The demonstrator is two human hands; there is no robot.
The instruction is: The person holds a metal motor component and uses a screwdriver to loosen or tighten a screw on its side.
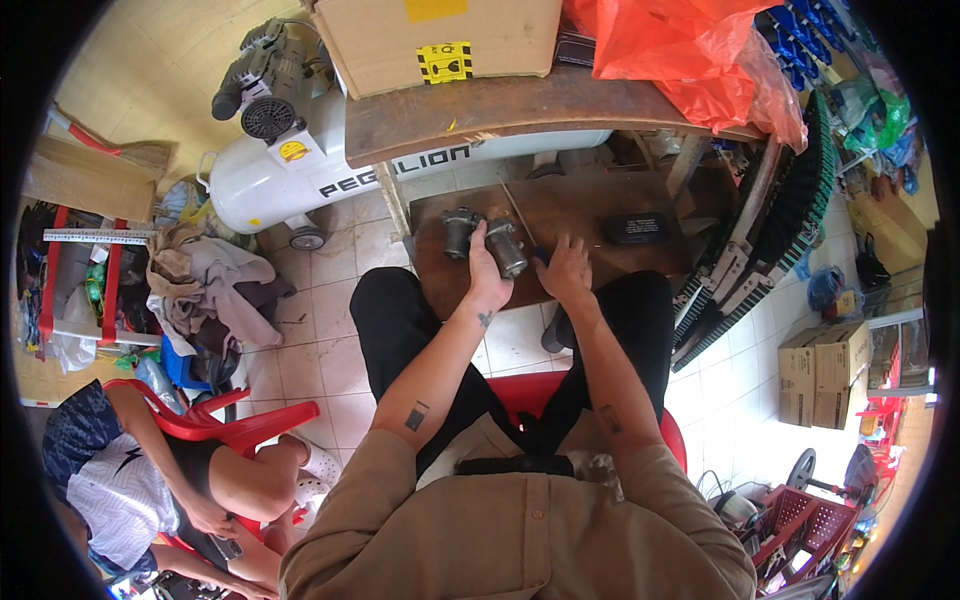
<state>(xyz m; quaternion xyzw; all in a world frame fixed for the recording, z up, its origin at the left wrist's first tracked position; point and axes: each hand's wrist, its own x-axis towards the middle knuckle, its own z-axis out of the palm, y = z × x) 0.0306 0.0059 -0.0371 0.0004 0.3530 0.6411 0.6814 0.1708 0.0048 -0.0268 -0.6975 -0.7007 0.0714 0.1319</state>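
My left hand (488, 278) is closed round a grey metal cylindrical part that looks like a small motor (505, 250), above a low brown wooden board. A second, similar grey motor-like part (458, 232) is just left of my fingers; whether I also grip it, I cannot tell. To the right, my right hand (569, 270) reaches over the board with its fingers apart. Close beside its fingertips is the dark handle of a screwdriver (541, 254), whose thin shaft points away from me. Further right on the board lies a flat black case (636, 229).
Ahead stands a wooden table (480, 115) bearing a cardboard box (440, 40) and red plastic bags (680, 60). A white air compressor tank (290, 185) sits behind it. Black toothed tracks (745, 240) lean at the right. Another person (150, 480) sits at left.
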